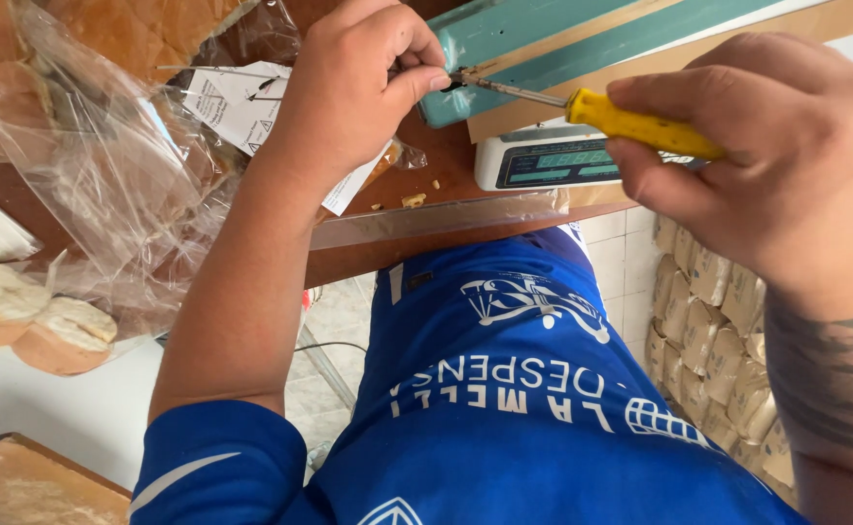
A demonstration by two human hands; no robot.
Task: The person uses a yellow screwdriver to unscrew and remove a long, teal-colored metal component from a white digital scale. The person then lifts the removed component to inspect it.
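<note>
a: what do your hands hold at this moment?

b: my right hand (786, 165) is closed around the yellow handle of a screwdriver (640, 124). the metal shaft goes to the left, and its tip meets the end of a teal bag sealer (582, 44), which lies on the brown wooden table (446, 233).

a: and the left one?

b: my left hand (348, 92) is closed too. thumb and forefinger are pinched together just at the tip of the screwdriver, on the corner of the sealer. if there is a screw between them, i cannot tell; it is too small and the fingers hide it.

a: what is near the sealer?

b: just beside it, under the screwdriver handle, stands a small white digital scale (553, 157) with a greenish display. under my left wrist is a white paper sheet (242, 102) with printed text. some crumbs (413, 200) are on the table near the edge.

a: and on the left side?

b: clear plastic bags (86, 165) with bread loaves inside, and lower, two bread rolls (37, 321), touching one another.

a: below the table?

b: i see my blue shirt (504, 408) with white print, the tiled floor, and on the right many packed paper bags (708, 331), stacked close together.
</note>
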